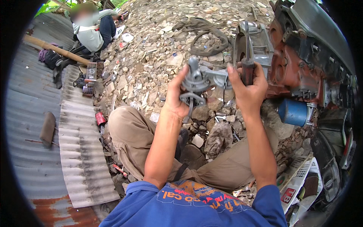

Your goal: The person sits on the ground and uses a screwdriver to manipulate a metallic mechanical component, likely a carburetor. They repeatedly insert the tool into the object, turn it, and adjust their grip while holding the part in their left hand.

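Now the left hand clamps the grey pump part up at chest level, just left of the rust-red engine; right hand steadies its far side w/ fingers closed round a dark-handled tool, prob. for working access.

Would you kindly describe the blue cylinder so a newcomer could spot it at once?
Start at the rust-red engine block on the right. Just below it, right of the person's right hand, the blue cylinder lies on its side above the rubble. It is the only smooth blue part among grey stones.
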